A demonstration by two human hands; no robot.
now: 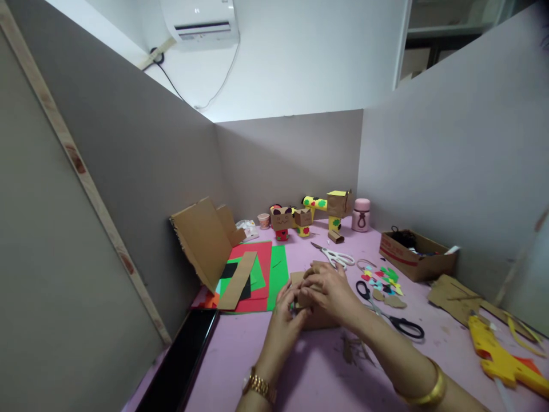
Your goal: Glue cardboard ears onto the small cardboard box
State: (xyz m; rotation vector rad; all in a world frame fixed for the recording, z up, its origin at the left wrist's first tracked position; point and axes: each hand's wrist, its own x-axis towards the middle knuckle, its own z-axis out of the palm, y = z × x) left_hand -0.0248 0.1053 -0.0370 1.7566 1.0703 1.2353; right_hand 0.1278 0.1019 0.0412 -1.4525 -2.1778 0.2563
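Both my hands meet at the middle of the pink table over a small brown cardboard box. My left hand grips its near left side, fingers curled around the edge. Over the top of the box lies my right hand, pressing on it and hiding most of it. A gold watch is on my left wrist and a gold bangle on my right forearm.
Black-handled scissors and white-handled scissors lie right of my hands, with coloured paper cut-outs. Red and green paper sheets and cardboard pieces lie left. Cardboard figures stand at the back, a cardboard box and yellow glue gun at right.
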